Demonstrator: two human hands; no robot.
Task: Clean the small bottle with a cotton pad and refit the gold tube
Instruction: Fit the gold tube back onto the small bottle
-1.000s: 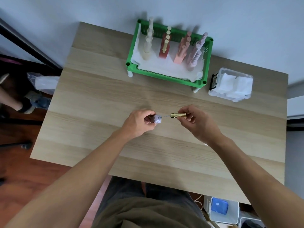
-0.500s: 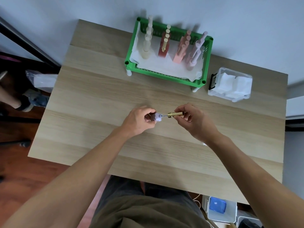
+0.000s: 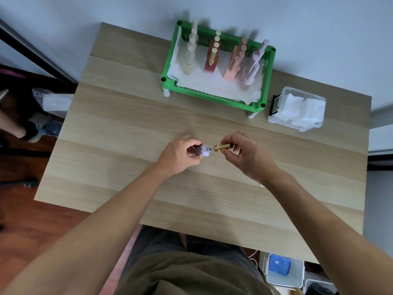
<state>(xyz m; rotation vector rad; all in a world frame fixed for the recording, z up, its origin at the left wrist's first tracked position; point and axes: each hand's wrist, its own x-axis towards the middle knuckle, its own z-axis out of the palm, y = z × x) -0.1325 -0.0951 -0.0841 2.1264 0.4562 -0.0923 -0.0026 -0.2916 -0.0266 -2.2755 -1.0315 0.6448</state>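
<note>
Left hand: fingers curled round small lilac bottle, held above mid-counter. Right hand: fingers pinching gold tube, its tip at the bottle mouth. Behind: green rack of bottles; clear box of cotton pads, right.

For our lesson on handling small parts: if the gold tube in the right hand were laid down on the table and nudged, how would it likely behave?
The gold tube looks round and slender, so it would probably roll across the smooth wooden table. Its metallic look suggests it is stiff, not floppy. The right hand pinches it with fingertips alone, so it is likely light.
</note>
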